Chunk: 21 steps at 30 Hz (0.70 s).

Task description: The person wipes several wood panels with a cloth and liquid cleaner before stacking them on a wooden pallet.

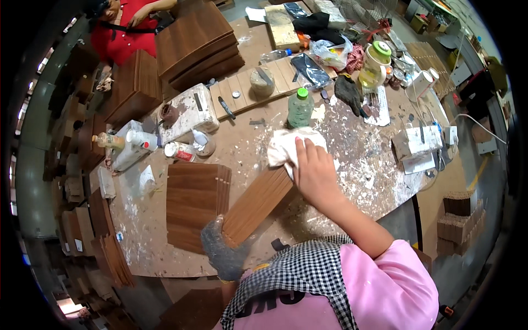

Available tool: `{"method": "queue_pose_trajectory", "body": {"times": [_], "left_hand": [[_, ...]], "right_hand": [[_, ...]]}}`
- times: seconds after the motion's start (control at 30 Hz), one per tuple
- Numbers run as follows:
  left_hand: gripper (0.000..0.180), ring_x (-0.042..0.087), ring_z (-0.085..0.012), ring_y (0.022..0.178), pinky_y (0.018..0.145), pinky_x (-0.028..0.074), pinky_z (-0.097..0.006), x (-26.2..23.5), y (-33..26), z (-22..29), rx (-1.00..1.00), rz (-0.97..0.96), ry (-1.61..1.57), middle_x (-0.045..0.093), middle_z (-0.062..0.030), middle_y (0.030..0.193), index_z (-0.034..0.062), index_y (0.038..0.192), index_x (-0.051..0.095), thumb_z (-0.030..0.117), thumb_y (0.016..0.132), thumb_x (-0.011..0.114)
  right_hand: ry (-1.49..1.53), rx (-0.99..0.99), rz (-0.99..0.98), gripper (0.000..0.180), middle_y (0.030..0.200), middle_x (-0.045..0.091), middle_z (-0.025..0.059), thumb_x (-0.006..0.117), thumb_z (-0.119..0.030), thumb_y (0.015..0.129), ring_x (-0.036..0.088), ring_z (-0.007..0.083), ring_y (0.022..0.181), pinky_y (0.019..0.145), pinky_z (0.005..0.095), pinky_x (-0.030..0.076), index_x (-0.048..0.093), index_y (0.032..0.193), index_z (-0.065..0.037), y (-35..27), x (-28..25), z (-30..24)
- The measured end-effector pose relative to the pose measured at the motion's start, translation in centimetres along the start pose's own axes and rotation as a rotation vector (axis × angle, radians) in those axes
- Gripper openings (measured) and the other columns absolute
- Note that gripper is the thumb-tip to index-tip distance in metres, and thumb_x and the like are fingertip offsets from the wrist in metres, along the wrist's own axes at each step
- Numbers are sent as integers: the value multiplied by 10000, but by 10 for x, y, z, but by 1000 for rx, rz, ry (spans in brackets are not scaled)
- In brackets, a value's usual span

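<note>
My left hand (224,250), in a dark grey glove, grips the near end of a brown wooden board (258,203). The board slants up to the right above the table. At its far end my bare right hand (314,169) presses on a bunched white cloth (286,147); the fingers lie over the cloth, which touches or covers the board's tip. Left of the board lies a stack of brown wooden panels (195,206). Just beyond the cloth stands a green bottle (301,110) with a bright green cap.
Paint-flecked worktable (363,165) carries a white bottle (181,152), a marker (226,108), a dark glove (348,93) and a lidded jug (375,66). Tall panel stacks (192,41) rise at the back left, beside a person in red (132,22). A white block with cables (419,142) sits at right.
</note>
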<state>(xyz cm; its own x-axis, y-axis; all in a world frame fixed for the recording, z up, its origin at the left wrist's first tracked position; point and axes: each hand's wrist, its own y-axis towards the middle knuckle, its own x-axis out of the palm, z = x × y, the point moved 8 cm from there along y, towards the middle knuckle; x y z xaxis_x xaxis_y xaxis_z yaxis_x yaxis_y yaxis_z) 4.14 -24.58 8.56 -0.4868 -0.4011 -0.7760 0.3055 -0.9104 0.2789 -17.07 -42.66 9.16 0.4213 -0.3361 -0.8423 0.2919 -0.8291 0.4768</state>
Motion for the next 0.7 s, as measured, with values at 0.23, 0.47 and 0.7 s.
{"method": "queue_pose_trajectory", "body": {"times": [0.23,0.47,0.7], "left_hand": [[908,500,-343,1168,1001,423,-461,-1,-9,-1,-9,23,43,522,-169,1243,35,1319,501,276,564,945],[933,500,-343,1161,1010,415,-472,-2,-10,-12,-26,23,21,520,-165,1229,43,1320,494,290,546,952],[899,495,-347,1152,1005,423,-470,0,-7,-7,-25,-4,25,497,-176,1235,39,1321,479,268,583,939]], "right_hand": [[-55,281,-333,356,1064,671,235,507,-276,971,616,351,836,759,414,487,617,1046,54,5,19,21],[226,555,-586,532,776,676,212,339,-421,1037,647,392,713,741,460,513,649,876,-19,-1,33,55],[653,748,-177,448,866,683,222,566,-418,961,670,310,779,715,415,502,652,1057,11,-21,21,108]]}}
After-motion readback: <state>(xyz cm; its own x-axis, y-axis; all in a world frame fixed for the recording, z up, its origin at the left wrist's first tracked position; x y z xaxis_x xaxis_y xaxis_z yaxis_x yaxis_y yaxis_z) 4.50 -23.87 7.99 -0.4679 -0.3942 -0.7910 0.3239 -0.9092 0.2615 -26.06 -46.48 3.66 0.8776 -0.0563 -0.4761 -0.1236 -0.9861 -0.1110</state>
